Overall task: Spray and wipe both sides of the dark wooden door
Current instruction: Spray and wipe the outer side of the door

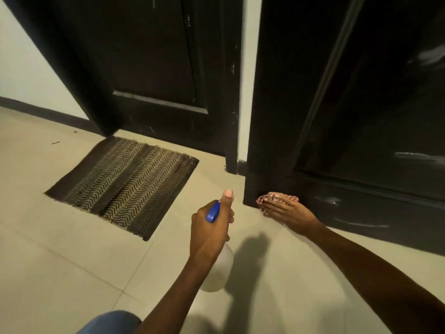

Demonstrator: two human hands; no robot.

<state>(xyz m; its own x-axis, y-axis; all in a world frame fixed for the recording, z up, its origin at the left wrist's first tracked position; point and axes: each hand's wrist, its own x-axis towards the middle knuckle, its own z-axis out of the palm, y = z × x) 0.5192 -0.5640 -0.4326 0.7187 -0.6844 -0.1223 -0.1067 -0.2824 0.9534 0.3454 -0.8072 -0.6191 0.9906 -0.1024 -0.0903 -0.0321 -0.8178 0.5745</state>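
Dark wood of the door filled the right of the frame. At its bottom corner the right hand pressed a cloth flat-fingered, to wipe low. The left hand, lower centre, gripped the spray bottle, nozzle forward, apparently ready for respraying.

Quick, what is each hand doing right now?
Left hand: closed around the spray bottle.
Right hand: open, straight fingers pressing the cloth against the bottom of the door.
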